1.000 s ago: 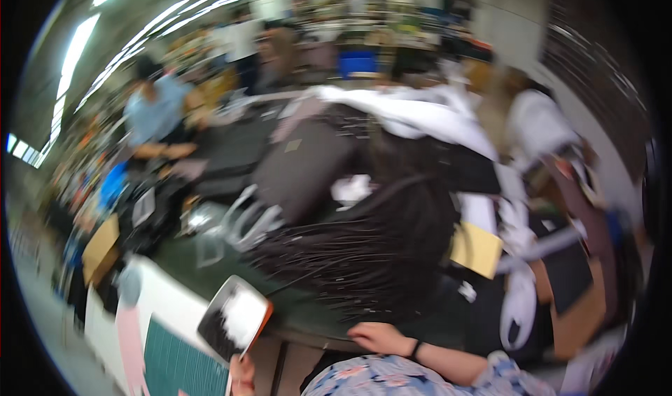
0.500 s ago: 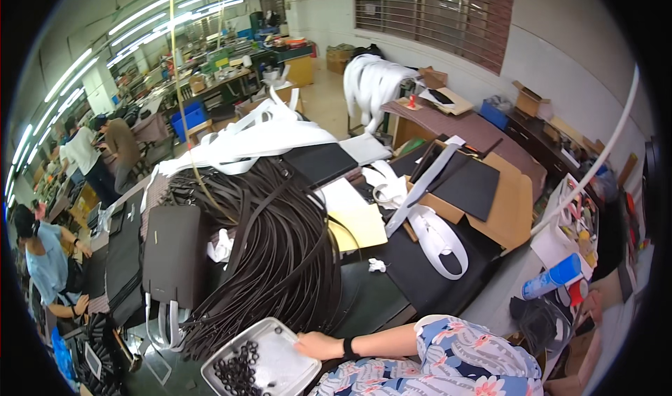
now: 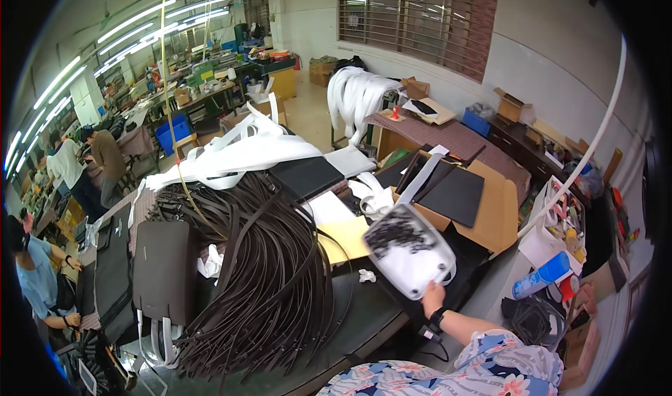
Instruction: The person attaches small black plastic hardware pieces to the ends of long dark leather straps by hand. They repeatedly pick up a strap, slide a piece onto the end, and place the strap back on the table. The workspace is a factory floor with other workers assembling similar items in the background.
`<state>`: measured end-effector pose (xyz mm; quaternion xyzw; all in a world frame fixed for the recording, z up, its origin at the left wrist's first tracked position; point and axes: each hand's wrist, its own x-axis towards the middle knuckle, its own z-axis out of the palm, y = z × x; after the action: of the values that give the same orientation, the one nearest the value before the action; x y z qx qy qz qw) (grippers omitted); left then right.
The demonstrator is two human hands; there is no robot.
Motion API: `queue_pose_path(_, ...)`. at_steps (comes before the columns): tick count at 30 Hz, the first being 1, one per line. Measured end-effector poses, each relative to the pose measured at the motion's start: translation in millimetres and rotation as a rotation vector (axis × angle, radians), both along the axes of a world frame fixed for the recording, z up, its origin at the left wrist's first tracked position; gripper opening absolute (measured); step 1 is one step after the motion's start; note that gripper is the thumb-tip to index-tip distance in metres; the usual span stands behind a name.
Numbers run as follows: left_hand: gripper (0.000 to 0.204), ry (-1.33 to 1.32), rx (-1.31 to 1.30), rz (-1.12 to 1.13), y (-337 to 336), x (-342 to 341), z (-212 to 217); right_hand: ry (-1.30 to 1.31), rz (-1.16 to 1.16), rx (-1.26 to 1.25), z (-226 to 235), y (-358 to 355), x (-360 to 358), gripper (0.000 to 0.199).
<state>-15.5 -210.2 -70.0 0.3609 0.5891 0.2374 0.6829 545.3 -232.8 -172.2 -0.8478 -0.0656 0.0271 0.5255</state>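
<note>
Tray [image 3: 409, 251] | clear, black bits inside | hand [image 3: 432, 299] grips edge | tilted

Seen from a single head-worn fisheye camera, high above a cluttered worktable [image 3: 364, 319] and tilted down and forward across it. Close at the bottom edge, a floral sleeve [image 3: 490, 364] and the wearer's hand [image 3: 432, 299] lifting a clear plastic tray [image 3: 409, 250]; spread just beyond, a heap of dark straps [image 3: 273, 270]. Farther off, bent by the lens, a barred window [image 3: 420, 18] at top and rows of workbenches [image 3: 203, 88] receding to the upper left. No second view for overlap.
</note>
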Motion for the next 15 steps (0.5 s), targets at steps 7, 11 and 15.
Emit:
queue_pose_path(7,0.026,-0.046,-0.037,0.012,-50.7,-53.1,-15.9,0.28,0.035,-0.239,-40.3,-41.1,87.5,0.025)
queue_pose_path(11,0.027,-0.139,0.025,0.041,-121.9,-59.8,-32.8,0.642,0.275,0.343,-77.6,-60.8,141.2,0.027)
queue_pose_path(15,0.028,-0.073,0.104,0.201,-140.4,-30.6,55.6,0.471,0.29,-0.015,-36.8,-82.7,130.9,0.025)
